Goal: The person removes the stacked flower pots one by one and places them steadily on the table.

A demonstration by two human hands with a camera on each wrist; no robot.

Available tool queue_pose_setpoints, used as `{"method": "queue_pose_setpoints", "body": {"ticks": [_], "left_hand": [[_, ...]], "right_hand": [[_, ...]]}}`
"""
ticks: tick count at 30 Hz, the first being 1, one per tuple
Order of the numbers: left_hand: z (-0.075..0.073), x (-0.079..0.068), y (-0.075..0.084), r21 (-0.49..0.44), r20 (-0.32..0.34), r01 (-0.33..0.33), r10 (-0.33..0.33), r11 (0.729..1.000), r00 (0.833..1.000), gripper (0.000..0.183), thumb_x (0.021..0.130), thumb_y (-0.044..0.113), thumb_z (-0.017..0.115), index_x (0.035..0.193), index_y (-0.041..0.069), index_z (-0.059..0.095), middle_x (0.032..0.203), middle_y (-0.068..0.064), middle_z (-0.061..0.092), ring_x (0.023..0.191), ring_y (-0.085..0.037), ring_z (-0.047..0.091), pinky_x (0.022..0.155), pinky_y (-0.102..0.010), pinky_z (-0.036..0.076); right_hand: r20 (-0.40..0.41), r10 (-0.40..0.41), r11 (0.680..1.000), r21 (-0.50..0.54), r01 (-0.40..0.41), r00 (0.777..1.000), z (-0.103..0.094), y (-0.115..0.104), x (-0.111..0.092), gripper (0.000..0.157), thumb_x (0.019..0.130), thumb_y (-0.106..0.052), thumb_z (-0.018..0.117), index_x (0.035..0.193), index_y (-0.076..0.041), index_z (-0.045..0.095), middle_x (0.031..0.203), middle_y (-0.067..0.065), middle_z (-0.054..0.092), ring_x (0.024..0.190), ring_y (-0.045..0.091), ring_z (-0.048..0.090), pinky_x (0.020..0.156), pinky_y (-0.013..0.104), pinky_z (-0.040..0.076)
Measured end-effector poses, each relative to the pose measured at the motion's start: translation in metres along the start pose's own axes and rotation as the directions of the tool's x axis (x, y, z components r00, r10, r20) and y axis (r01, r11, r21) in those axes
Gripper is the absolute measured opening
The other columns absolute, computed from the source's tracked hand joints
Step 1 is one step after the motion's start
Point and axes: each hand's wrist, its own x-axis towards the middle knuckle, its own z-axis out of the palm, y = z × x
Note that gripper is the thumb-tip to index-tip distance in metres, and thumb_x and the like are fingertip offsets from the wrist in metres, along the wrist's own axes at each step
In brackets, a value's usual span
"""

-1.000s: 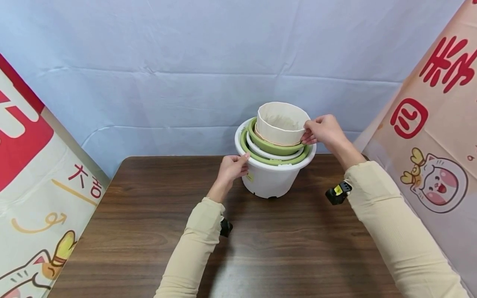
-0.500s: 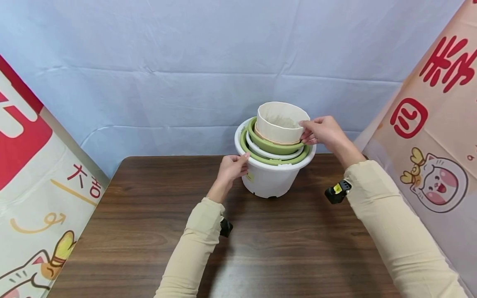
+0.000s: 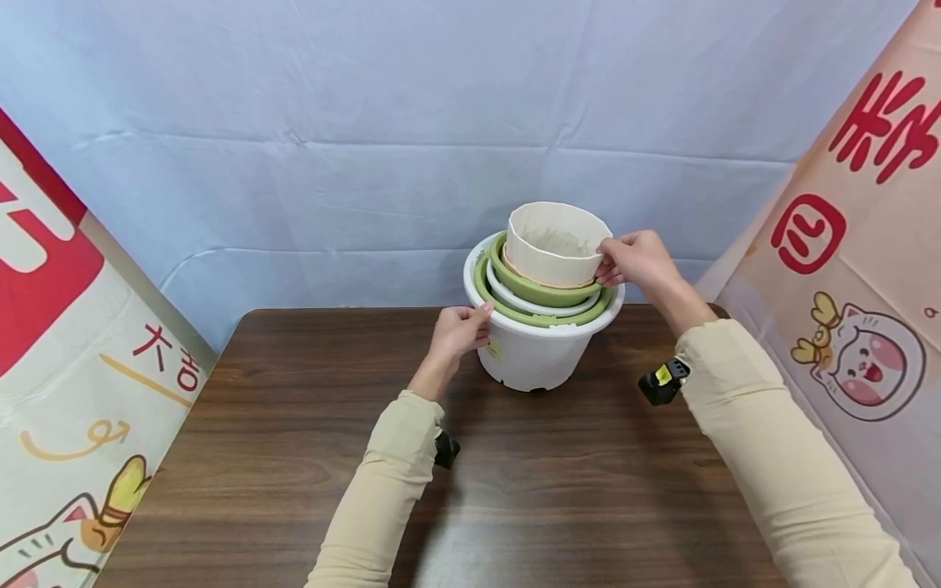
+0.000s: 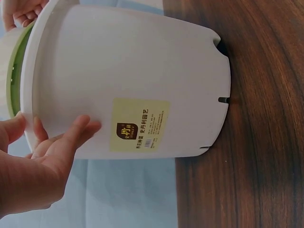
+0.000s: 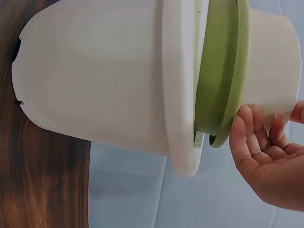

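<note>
A large white flowerpot (image 3: 529, 359) stands upright at the table's far edge, a yellow label (image 4: 140, 124) on its side. Nested inside are a green pot (image 3: 544, 319), a white pot (image 3: 540, 308), a smaller green pot (image 5: 223, 71) and, on top, a cream flowerpot (image 3: 551, 265) with a thin orange edge below it. My left hand (image 3: 457, 331) pinches the large pot's rim at its left front, thumb on top and fingers beneath. My right hand (image 3: 641, 260) pinches the cream pot's wall at its right rim, its lower fingertips right by the small green pot's rim.
The dark wooden table (image 3: 309, 457) extends toward the person. A pale blue cloth (image 3: 353, 163) hangs close behind the pots. Printed banners with cartoon cats flank the table, the right banner (image 3: 845, 327) near the right arm. Black wrist cameras hang below both sleeves.
My right hand shifts very slightly at the cream pot's rim, the pot lifting a touch and settling back. The left hand and the large pot stay put.
</note>
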Motion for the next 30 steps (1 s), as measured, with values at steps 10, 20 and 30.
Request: {"method": "queue_pose_setpoints", "body": {"ticks": [10,20,30], "left_hand": [[0.001,0.000,-0.001,0.003,0.004,-0.001,0.001,1.000,1.000,0.032,0.089,0.026,0.061,0.095,-0.006,0.061,0.095,-0.018,0.062,0.093,-0.027,0.061,0.076,-0.030,0.053],[0.000,0.000,-0.001,0.002,0.004,-0.007,0.007,1.000,1.000,0.033,0.089,0.027,0.061,0.095,-0.005,0.061,0.094,-0.017,0.062,0.092,-0.026,0.061,0.078,-0.032,0.053],[-0.001,0.000,-0.001,-0.001,0.006,-0.007,0.007,1.000,1.000,0.032,0.089,0.026,0.061,0.094,-0.005,0.061,0.094,-0.018,0.063,0.093,-0.027,0.061,0.077,-0.032,0.053]], "right_hand": [[-0.029,-0.007,0.999,0.047,0.008,1.000,-0.002,-0.003,-0.004,0.024,0.088,-0.011,0.045,0.074,0.004,0.058,0.057,0.006,0.061,0.054,0.015,0.063,0.062,0.034,0.056],[-0.025,0.000,0.996,0.093,0.002,1.000,-0.005,-0.008,-0.007,0.022,0.088,-0.008,0.045,0.072,0.003,0.055,0.056,0.006,0.061,0.055,0.015,0.064,0.063,0.032,0.056],[-0.031,-0.009,0.993,0.121,0.013,0.999,-0.009,-0.015,-0.011,0.020,0.087,-0.006,0.045,0.074,0.002,0.058,0.058,0.007,0.061,0.058,0.017,0.064,0.065,0.034,0.055]]}}
